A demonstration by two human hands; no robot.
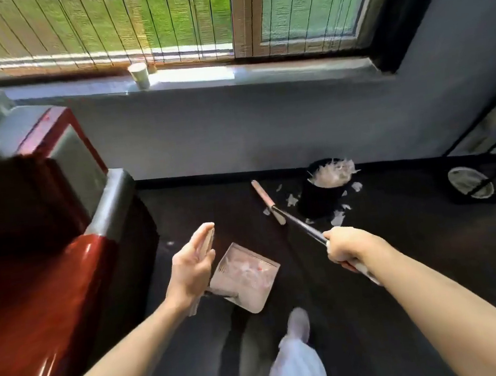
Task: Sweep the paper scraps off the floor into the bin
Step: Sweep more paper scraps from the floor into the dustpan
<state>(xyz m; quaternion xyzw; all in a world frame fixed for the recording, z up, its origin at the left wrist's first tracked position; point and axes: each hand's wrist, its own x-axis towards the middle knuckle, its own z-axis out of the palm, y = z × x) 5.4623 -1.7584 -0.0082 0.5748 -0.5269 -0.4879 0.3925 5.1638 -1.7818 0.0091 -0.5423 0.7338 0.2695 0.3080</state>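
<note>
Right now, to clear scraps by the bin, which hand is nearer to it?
Right. The right hand, gripping the broom, is just before the bin; the left hand, holding the dustpan, is farther left.

Dustpan handle (210,238) behind left hand (192,265) (grip perhaps loose); broom (302,226) blurred.

1. Daylight pours in through the window (92,26) up top, and the sill (190,75) is blown out white in one patch.
2. Lower down it's way dimmer, and the dark floor (403,263) swallows most detail.
3. Glare streaks run across the glossy red cabinet (48,318).
4. Everything's soft and smeary; the left hand (192,265) and the shoe (298,324) are properly blurred.
5. Wide-angle lens bends the straight lines near the edges.
</note>
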